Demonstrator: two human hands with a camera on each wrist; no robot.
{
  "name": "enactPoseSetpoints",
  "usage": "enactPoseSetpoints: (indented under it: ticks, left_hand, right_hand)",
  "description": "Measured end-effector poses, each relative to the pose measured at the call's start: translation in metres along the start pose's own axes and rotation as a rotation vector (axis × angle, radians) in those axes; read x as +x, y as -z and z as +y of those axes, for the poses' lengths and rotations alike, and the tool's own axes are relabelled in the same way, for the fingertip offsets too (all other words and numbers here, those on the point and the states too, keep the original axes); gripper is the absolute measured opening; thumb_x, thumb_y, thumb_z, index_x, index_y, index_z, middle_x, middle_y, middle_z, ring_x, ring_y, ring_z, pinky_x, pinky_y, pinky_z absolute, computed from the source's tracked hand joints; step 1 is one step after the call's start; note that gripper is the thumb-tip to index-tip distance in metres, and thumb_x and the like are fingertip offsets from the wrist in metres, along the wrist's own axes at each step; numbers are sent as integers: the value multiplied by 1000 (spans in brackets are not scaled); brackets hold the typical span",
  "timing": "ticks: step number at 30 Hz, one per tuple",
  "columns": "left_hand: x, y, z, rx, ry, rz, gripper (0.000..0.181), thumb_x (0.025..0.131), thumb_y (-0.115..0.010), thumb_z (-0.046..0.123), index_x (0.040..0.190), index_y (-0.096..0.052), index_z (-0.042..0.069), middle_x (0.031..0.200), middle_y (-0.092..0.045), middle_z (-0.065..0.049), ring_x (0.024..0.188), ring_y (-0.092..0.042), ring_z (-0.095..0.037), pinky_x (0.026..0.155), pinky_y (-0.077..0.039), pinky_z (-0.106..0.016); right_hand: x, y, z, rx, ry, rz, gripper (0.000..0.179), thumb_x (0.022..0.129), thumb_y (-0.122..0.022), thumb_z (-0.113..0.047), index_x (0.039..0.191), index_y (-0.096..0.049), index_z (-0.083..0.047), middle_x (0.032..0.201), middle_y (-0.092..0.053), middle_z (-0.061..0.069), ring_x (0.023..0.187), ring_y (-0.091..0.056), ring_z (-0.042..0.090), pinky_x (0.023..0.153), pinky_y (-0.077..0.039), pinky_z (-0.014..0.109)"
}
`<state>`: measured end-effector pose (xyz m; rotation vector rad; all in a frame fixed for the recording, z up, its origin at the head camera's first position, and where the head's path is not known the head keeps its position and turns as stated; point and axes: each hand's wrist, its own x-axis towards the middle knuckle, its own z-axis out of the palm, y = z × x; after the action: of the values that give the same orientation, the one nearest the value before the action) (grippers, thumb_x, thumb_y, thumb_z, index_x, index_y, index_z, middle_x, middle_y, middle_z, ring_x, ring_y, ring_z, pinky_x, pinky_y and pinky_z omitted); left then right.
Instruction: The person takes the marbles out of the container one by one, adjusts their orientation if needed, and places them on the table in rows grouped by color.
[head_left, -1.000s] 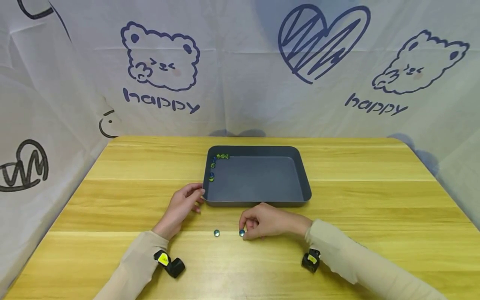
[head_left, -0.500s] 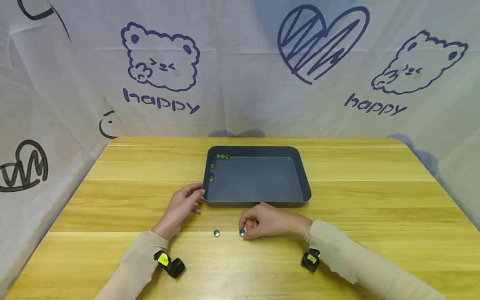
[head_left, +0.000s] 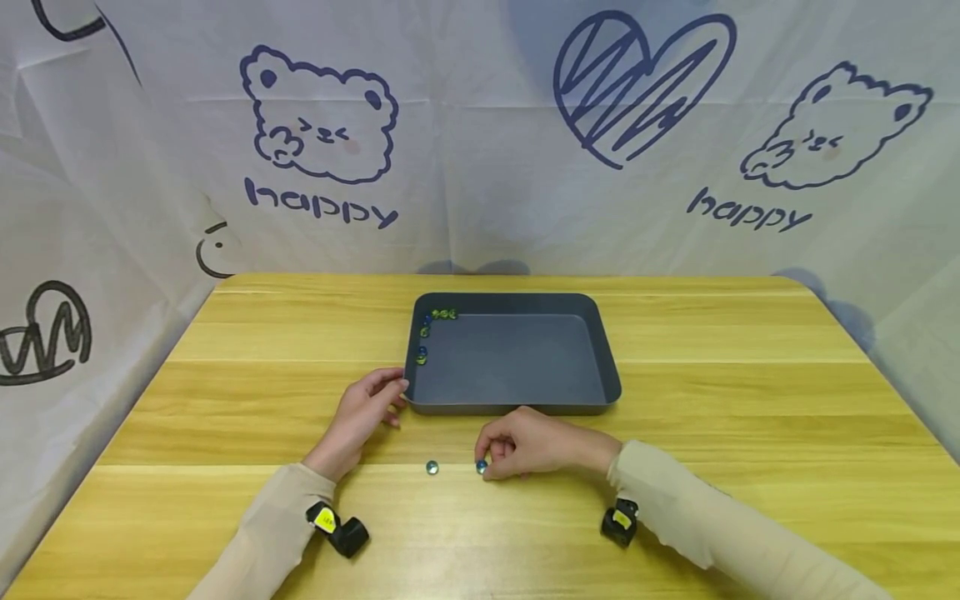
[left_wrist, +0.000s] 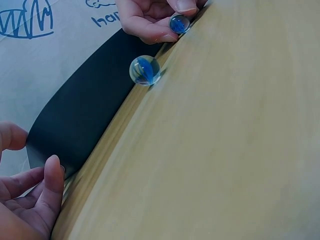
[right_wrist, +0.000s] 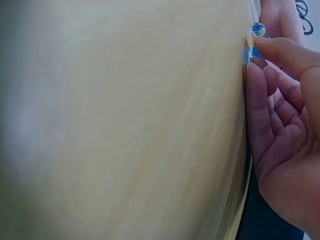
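Observation:
My right hand point(head_left: 521, 442) pinches a clear marble point(head_left: 481, 467) with a blue core between thumb and fingertips, low at the table. In the left wrist view the held marble point(left_wrist: 179, 23) shows at the fingertips. A second clear, blue-swirled marble point(left_wrist: 145, 70) lies loose on the table, to the left of the right hand. My left hand point(head_left: 363, 417) rests its fingertips against the near left corner of a dark grey baking tray point(head_left: 517, 407), with relaxed fingers. The tray stands just beyond both hands.
Inside the tray, several green and blue marbles point(head_left: 444, 314) lie along the back left corner and the left wall. The wooden table point(head_left: 735, 383) reaches back to a white cloth point(head_left: 480, 192) with drawn bears and a heart. Each sleeve carries a small black camera point(head_left: 349, 536).
Both hands, the marbles and the tray keep their places. Only the head view has shifted very slightly.

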<state>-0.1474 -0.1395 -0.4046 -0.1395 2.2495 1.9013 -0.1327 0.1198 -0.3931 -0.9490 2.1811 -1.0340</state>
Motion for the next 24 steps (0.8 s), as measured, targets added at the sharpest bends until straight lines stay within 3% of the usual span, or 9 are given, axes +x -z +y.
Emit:
enactPoseSetpoints:
  ticks: [24]
  left_hand:
    - [0, 1, -1, -4, -9, -5, 42, 100, -53, 21, 135, -50, -3, 115, -57, -18, 86, -55, -17, 62, -52, -24]
  right_hand:
    - [1, -1, 1, 1, -3, 1, 8, 86, -73, -13, 93, -70, -14, 64, -57, -9, 51, -47, 4, 55, -45, 20]
